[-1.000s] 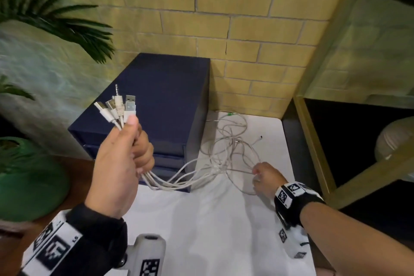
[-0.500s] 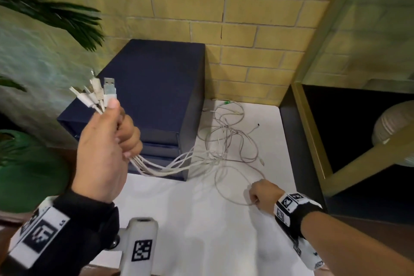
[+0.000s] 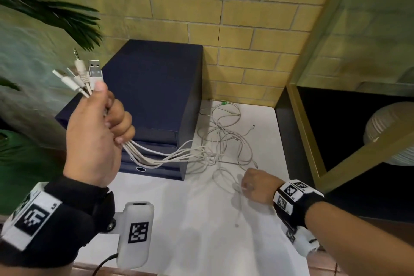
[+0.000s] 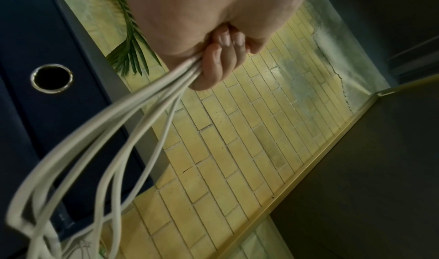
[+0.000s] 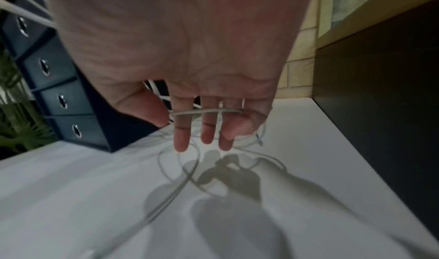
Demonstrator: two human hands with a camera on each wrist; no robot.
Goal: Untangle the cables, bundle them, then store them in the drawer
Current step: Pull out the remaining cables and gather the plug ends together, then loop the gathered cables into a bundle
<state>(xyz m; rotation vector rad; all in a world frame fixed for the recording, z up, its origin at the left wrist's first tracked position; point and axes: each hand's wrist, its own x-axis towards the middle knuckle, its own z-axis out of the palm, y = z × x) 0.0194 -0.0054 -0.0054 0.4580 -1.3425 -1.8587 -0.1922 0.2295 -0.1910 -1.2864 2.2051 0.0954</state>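
Untangling step, I reckon. Left hand fingers clenched on plug ends; cables knotted on tabletop right of drawer unit. Right hand hooks one strand. Next: tease it free.

left hand grips cables | right hand pinches one

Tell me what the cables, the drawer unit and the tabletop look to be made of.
Cables: white plastic-sheathed, bending in soft loops; plugs with shiny metal tips.
Drawer unit: matte navy, perhaps coated board; metal-ringed finger holes.
Tabletop: smooth white, likely laminate; it takes crisp shadows.
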